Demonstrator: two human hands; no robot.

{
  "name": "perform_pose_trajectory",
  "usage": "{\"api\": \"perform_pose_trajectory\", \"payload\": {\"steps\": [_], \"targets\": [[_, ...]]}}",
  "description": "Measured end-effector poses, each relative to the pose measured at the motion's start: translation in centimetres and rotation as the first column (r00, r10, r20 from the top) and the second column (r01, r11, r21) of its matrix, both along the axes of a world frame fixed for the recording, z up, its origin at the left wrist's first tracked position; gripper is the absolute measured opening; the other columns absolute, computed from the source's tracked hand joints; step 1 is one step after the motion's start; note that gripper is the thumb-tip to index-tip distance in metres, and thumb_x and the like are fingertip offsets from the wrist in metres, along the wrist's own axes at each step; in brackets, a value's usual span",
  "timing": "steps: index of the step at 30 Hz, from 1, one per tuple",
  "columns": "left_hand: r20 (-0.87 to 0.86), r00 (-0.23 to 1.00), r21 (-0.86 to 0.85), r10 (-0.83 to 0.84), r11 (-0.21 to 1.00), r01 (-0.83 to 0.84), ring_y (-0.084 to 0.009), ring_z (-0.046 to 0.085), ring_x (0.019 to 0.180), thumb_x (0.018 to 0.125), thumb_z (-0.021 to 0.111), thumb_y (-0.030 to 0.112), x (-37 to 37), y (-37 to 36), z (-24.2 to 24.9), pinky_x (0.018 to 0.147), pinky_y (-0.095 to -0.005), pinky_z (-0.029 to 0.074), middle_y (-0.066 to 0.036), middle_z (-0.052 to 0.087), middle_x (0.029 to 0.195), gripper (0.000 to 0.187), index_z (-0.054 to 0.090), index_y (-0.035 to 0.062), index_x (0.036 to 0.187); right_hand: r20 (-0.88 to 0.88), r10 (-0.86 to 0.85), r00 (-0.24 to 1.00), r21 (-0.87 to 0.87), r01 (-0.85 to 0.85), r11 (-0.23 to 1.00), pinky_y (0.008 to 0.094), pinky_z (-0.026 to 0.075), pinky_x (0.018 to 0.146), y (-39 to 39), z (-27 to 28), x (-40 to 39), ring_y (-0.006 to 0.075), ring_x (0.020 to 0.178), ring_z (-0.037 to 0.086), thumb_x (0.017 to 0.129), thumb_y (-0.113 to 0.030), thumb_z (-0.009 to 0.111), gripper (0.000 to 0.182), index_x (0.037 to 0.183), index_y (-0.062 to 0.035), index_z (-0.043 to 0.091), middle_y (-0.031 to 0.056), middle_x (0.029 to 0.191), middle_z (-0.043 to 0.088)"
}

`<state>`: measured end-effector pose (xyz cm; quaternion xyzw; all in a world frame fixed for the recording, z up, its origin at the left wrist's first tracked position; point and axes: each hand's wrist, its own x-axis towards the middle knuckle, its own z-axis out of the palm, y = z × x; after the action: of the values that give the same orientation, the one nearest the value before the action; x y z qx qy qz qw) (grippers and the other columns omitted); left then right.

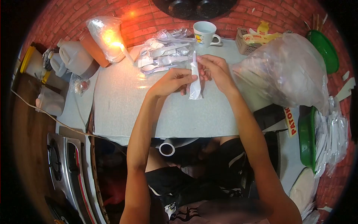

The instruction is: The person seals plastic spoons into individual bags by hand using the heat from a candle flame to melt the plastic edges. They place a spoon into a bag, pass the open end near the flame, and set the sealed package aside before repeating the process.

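Observation:
A white plastic spoon in a clear sleeve (194,89) stands lengthwise between my two hands, its wide end toward me. My left hand (173,81) pinches the sleeve around its middle from the left. On the other side, the fingers of my right hand (216,71) are closed at the sleeve's upper part. Behind my hands lies a pile of wrapped white plastic spoons (167,50). Left of the pile, a lit white candle (129,56) leans, its flame bright in front of a clear plastic bag (102,31).
A white mug (204,33) stands at the back beside a small basket (246,43). On the right sits a large, full plastic bag (287,71), with green basins (307,138) nearby. Jugs (76,56) line the left, above a gas stove (65,164). A cord (48,111) crosses the left side.

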<state>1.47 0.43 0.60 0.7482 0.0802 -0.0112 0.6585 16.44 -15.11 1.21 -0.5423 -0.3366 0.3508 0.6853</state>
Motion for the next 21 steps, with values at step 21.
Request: {"api": "perform_pose_trajectory", "payload": {"steps": [21], "targets": [[-0.037, 0.995, 0.004, -0.095, 0.995, 0.095, -0.0109, 0.063, 0.063, 0.101, 0.066, 0.028, -0.5, 0.8, 0.1, 0.053, -0.0257, 0.052, -0.005, 0.067, 0.075, 0.032, 0.075, -0.0016, 0.106, -0.033, -0.159, 0.987, -0.033, 0.158, 0.987, 0.0201, 0.039, 0.049, 0.5, -0.3, -0.2, 0.0036, 0.055, 0.052, 0.100, -0.030, 0.067, 0.029, 0.095, -0.0023, 0.073, -0.0023, 0.071, 0.060]]}}
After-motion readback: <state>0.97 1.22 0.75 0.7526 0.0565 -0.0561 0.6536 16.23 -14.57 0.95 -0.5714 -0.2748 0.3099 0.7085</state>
